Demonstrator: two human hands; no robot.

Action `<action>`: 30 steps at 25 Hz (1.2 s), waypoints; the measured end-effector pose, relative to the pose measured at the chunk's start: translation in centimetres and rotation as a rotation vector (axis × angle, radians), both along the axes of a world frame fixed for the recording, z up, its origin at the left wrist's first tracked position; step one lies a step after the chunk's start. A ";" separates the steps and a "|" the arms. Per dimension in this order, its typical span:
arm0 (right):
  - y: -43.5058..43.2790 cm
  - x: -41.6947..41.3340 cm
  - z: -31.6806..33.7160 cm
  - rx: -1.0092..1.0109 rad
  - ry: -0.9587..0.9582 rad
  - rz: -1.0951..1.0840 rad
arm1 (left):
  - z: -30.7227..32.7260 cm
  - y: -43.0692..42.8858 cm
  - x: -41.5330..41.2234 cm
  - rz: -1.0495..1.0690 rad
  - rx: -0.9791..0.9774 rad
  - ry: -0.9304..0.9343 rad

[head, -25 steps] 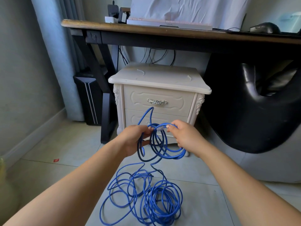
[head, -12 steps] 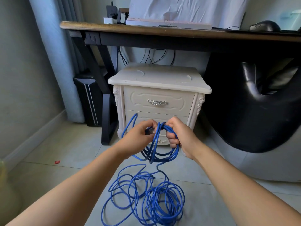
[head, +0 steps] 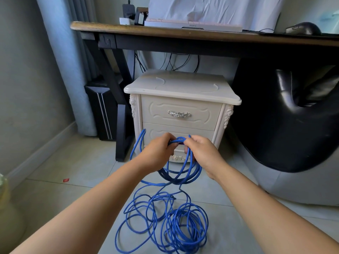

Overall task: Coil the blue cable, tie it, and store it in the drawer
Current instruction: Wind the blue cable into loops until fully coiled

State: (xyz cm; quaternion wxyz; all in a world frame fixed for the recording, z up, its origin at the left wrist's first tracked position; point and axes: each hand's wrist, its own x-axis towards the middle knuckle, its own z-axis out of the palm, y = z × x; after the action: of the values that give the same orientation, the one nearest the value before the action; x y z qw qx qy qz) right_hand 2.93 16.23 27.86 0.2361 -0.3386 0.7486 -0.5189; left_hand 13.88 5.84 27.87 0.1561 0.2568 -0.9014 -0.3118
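Both left hand and right hand clutch the blue cable.

This is a room in a home. A desk holds a keyboard and mouse, with a small white nightstand underneath, by a curtain.

Blue cable: smooth plastic-looking jacket, slight sheen. Nightstand: cream painted finish, smooth, satin. Drawer handle: silvery metal, glossy. Desk top: brown wood, visible grain, matt. Chair: black, leather-like, glossy. Floor tiles: pale, low sheen. Curtain: matt cloth.
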 end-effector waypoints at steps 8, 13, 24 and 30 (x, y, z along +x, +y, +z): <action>1.7 -3.8 -1.4 0.542 -0.018 -0.107 | 0.9 -3.0 1.8 0.055 0.701 0.427; 0.7 -0.7 2.0 -0.027 -0.105 0.054 | 1.2 -2.6 1.5 0.023 0.636 0.398; 0.6 -0.8 1.6 -0.262 -0.527 0.276 | 1.2 -1.9 2.6 0.069 1.063 0.431; -0.2 0.3 1.6 -0.049 -0.025 0.210 | 2.1 -1.2 2.8 -0.087 0.902 0.315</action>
State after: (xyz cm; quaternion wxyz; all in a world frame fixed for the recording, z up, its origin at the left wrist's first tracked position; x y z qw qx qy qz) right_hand 3.21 16.00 29.49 0.2901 -0.4141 0.6933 -0.5135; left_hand 16.70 4.67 29.97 0.1505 0.2106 -0.6515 -0.7131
